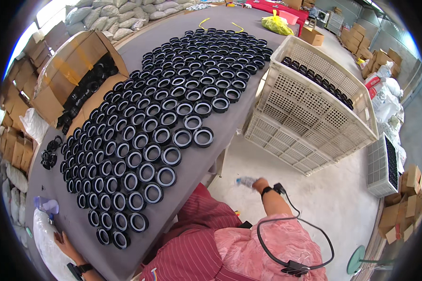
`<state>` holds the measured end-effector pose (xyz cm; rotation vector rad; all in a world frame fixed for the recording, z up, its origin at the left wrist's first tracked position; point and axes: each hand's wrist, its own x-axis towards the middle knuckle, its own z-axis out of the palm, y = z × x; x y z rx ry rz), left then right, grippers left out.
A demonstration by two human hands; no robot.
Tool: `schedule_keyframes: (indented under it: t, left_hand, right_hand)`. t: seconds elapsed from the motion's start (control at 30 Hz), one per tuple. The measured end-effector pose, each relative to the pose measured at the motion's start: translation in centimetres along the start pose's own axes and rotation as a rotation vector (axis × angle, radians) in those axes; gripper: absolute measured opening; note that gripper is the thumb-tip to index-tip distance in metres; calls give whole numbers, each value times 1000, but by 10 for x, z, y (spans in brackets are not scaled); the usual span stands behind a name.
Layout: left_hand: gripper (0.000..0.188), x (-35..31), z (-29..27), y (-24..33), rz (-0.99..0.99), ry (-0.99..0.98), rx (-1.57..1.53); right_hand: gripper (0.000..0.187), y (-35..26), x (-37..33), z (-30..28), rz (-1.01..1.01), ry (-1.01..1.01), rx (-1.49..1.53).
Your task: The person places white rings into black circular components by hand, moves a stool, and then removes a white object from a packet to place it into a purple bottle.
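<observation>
Many black rings with pale inner rims [153, 152] stand in close rows across the grey-covered table [187, 166]. At the table's near left corner lies a white plastic bag [49, 241]. My left hand [64, 244] rests at the bag's edge with its fingers stretched out, gripping nothing that I can see. Off the table's right side, low above the floor, my right hand [259, 184] is closed around a clear plastic bottle [246, 181] with a blue end. The bottle is slightly blurred. A purplish translucent object [47, 204] sits beside the white bag.
Stacked white plastic crates [309, 107] stand right of the table, with black rings in the upper one. An open cardboard box [82, 61] with black parts lies at the table's left. Another crate [382, 164] and a green round stand [356, 260] are farther right.
</observation>
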<state>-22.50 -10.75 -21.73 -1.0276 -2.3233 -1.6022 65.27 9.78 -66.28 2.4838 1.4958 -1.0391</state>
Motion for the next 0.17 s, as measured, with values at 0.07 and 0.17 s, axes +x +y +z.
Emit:
schedule_keyframes:
  t: [0.07,0.17]
  left_hand:
    - [53,-29,-7,10,-11,-11,-11]
    - [53,-55,-29,40,42,-4,-10]
  right_hand:
    - [30,-26,36,-42,23,187,79]
    - [86,-119,-10,-112,-47,349,514]
